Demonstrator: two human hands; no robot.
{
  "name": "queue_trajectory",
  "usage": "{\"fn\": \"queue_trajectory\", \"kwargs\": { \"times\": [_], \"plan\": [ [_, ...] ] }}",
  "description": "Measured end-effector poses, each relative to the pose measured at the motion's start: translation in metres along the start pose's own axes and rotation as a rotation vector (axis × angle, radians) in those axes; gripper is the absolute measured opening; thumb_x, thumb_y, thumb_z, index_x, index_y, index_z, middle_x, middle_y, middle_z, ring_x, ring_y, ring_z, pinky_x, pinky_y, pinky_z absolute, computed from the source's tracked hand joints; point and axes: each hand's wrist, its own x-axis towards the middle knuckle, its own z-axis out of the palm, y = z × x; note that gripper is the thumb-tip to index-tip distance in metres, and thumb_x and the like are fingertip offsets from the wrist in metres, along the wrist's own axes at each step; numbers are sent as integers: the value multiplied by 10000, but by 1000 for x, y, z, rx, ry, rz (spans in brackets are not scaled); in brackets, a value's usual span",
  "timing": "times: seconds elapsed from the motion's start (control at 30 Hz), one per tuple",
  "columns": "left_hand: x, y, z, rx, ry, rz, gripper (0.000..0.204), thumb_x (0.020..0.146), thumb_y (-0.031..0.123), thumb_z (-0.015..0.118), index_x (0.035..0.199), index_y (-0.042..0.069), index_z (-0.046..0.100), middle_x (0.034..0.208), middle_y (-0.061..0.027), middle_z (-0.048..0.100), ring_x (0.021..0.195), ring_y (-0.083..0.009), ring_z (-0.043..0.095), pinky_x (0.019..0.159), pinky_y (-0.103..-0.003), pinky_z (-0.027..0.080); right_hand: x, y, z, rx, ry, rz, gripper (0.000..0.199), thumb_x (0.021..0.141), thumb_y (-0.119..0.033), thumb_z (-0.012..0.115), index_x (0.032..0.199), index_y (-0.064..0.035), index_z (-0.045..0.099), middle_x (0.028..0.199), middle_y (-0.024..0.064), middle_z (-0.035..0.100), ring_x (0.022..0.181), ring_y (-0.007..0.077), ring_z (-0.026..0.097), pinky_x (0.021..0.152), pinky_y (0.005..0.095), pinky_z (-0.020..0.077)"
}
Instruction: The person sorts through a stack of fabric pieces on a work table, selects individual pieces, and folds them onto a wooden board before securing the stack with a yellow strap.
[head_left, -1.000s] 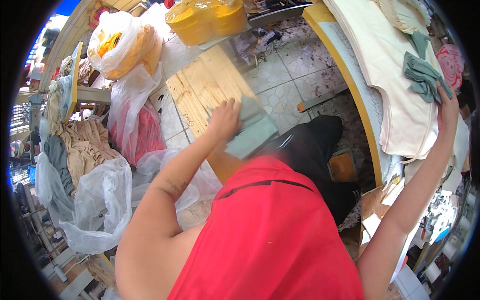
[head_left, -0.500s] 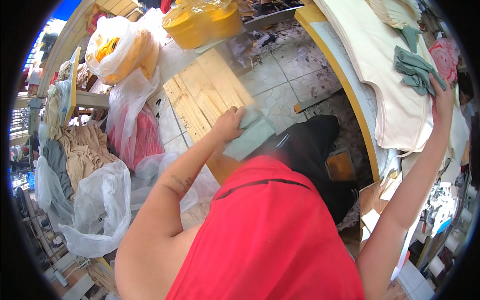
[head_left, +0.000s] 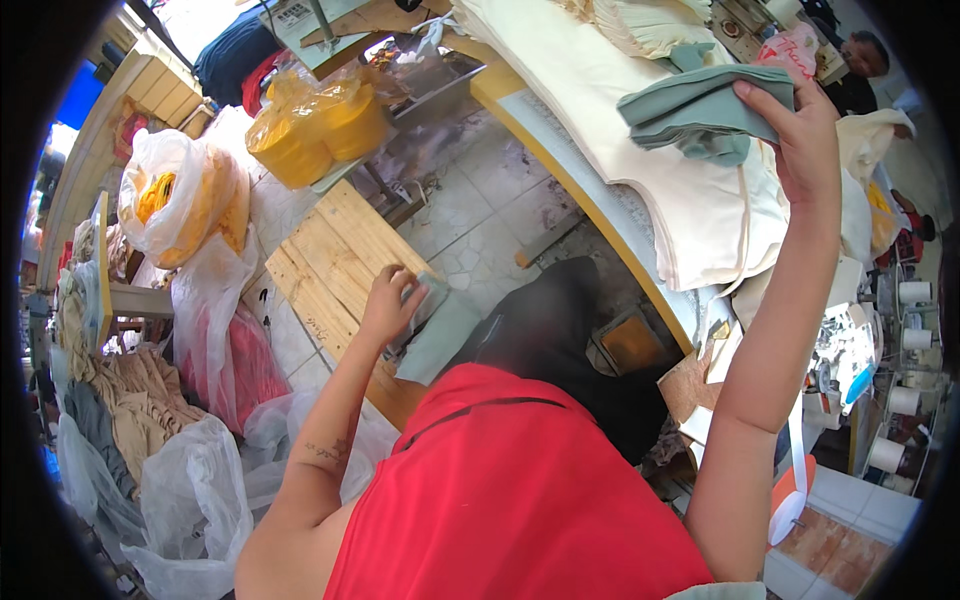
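Observation:
In my raised right hand (head_left: 795,125) is a folded bundle of grey-green fabric pieces (head_left: 690,108), pinched between thumb and fingers above the cream cloth. The bundle's lower folds hang close to that cloth, and I cannot tell whether they touch it. My left hand (head_left: 390,305) is over the wooden bench (head_left: 335,265), its fingers loosely bent and apart. Its fingertips are at the edge of a paler green fabric stack (head_left: 440,335) lying across the bench end by my leg. Whether they touch the stack is unclear.
A yellow-edged table (head_left: 600,210) carries layered cream cloth (head_left: 580,110). Yellow rolls in plastic (head_left: 310,130), a bag of orange fabric (head_left: 180,195) and a bag of red fabric (head_left: 235,365) stand left. Thread cones (head_left: 905,400) line the far right. Another person (head_left: 862,70) is at upper right.
My right hand has lifted the green fabric bundle off the cream cloth. My left hand has loosened from the pale green stack. The view has swung to the right.

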Motion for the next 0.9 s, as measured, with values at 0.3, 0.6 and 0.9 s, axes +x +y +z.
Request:
{"fn": "queue_trajectory", "kwargs": {
  "times": [0.3,0.6,0.9],
  "plan": [
    [71,185,-113,-970,47,340,703,845,181,735,1456,29,422,1312,-120,591,1231,-218,555,1060,-350,424,-27,-46,133,-52,-608,116,245,825,-143,796,1023,-30,707,891,-3,676,813,74,621,742,225,482],
    [64,80,-90,-1107,-527,-49,571,917,180,716,1393,-39,491,1197,-111,651,970,-135,628,869,-292,515,-36,7,189,71,-618,323,245,798,-121,816,986,-25,692,814,-20,658,670,60,594,528,235,460],
    [-14,36,-46,-1866,-298,-662,547,1017,302,565,1443,-18,438,1294,-188,618,1134,-244,650,946,-400,553,-202,62,304,-275,-757,-466,371,722,-99,746,1061,-20,620,1053,162,644,887,341,640,808,386,523]
  ]
}}
